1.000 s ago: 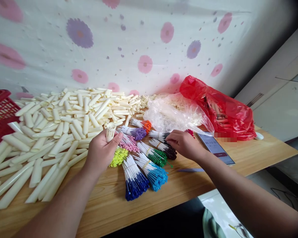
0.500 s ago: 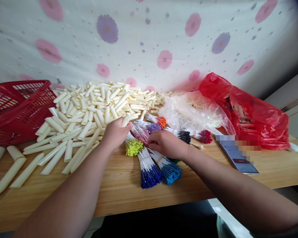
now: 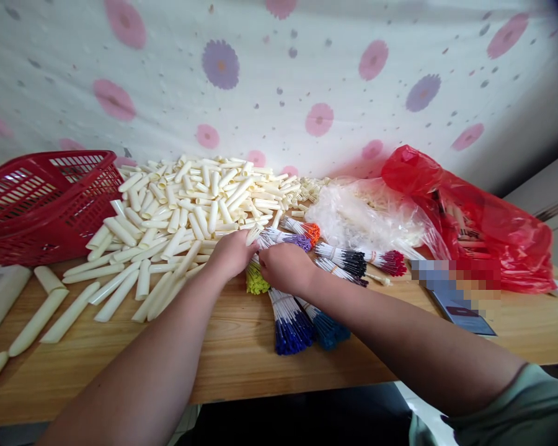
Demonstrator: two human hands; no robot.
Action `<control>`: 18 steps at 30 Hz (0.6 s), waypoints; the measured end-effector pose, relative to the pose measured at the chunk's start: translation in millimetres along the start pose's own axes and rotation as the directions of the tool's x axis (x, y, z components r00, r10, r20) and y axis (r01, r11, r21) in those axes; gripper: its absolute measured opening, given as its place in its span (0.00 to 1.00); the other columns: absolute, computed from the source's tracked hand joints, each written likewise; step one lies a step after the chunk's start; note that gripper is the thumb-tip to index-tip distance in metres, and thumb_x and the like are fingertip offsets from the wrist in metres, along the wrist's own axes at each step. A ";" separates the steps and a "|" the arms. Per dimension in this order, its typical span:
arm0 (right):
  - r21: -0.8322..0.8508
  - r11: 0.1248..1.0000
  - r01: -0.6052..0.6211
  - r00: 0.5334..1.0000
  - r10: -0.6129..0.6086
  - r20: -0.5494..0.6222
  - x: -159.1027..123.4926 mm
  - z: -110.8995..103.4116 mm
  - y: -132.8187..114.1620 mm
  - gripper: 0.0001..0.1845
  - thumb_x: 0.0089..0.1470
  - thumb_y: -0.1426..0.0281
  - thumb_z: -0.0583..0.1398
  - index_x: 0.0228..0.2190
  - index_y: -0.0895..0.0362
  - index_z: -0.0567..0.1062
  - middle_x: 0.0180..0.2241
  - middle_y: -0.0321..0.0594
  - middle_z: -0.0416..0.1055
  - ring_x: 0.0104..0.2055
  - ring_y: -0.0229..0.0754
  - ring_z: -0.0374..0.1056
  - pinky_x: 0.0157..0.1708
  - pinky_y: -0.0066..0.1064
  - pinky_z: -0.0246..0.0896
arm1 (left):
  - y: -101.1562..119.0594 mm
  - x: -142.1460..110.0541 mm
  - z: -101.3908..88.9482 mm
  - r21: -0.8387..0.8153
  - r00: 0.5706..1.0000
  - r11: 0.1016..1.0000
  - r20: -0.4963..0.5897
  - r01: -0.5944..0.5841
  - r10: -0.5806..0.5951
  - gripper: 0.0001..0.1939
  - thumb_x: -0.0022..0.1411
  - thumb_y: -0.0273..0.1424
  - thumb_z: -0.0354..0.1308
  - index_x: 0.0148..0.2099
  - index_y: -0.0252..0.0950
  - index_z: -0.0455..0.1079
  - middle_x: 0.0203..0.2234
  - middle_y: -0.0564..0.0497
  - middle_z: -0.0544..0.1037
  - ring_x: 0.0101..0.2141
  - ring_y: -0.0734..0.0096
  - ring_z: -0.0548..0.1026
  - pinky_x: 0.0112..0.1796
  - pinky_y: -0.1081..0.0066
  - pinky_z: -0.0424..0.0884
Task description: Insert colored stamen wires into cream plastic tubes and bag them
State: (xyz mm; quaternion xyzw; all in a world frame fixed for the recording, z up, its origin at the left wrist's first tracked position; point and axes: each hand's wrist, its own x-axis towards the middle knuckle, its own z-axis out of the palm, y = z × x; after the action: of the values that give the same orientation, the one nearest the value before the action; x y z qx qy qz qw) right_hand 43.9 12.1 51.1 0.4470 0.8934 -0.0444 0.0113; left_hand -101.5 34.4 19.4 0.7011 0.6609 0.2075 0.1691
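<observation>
My left hand [image 3: 231,255] is closed around a small cream plastic piece [image 3: 253,233], which shows at the thumb. Close beside it, my right hand [image 3: 286,267] has its fingers pinched together; anything between them is hidden. Under and around both hands lie banded bundles of thin white sticks with coloured ends. A yellow-green bundle [image 3: 256,280] sits below the left hand. The dark blue bundle [image 3: 291,325] and light blue bundle [image 3: 328,328] point toward me. Purple [image 3: 297,240], orange [image 3: 311,232], black [image 3: 348,260] and dark red [image 3: 390,261] bundles lie behind or to the right.
Cream plastic tubes [image 3: 190,204] are heaped at the back left, beside a red basket [image 3: 74,204]. A clear plastic bag [image 3: 367,214], a red plastic bag [image 3: 506,229] and a phone [image 3: 462,316] lie rightward on the wooden table [image 3: 242,365]. A flowered cloth [image 3: 279,124] hangs behind.
My right hand has moved left and up to the left hand, its fingers now meeting near the cream piece. The view has shifted slightly left.
</observation>
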 end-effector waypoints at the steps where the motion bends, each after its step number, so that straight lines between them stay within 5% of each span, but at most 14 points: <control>1: -0.003 1.000 -0.003 1.000 0.003 0.004 -0.1 -0.6 -0.4 0.14 0.53 0.72 0.52 0.35 0.60 0.77 0.34 0.49 0.77 0.35 0.49 0.73 0.33 0.33 0.64 | 0.3 -0.4 0.0 -0.001 1.000 1.000 0.006 -0.006 0.006 0.12 0.56 0.36 0.51 0.34 0.36 0.72 0.22 0.50 0.76 0.26 0.63 0.73 0.28 0.70 0.61; 12: -0.045 0.998 -0.035 0.999 0.037 0.031 1.5 -0.1 -3.7 0.17 0.57 0.66 0.51 0.36 0.59 0.77 0.35 0.50 0.77 0.37 0.48 0.74 0.34 0.33 0.65 | 0.5 0.5 -0.8 0.004 1.000 1.000 0.019 0.008 -0.008 0.10 0.53 0.36 0.53 0.31 0.36 0.72 0.20 0.50 0.75 0.26 0.63 0.72 0.28 0.70 0.60; 18: -0.064 0.997 -0.043 0.999 0.044 0.003 9.8 2.3 -8.0 0.15 0.54 0.71 0.53 0.39 0.60 0.77 0.35 0.54 0.77 0.38 0.49 0.74 0.34 0.34 0.66 | -2.7 0.4 2.3 0.018 1.000 1.000 0.014 0.001 -0.001 0.12 0.54 0.37 0.51 0.31 0.36 0.72 0.22 0.48 0.76 0.27 0.61 0.72 0.27 0.70 0.59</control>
State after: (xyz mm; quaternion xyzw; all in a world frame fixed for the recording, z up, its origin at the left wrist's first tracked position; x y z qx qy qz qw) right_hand 31.6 14.9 48.7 0.4656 0.8844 -0.0165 0.0286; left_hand -102.6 35.1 16.1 0.7037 0.6619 0.1966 0.1673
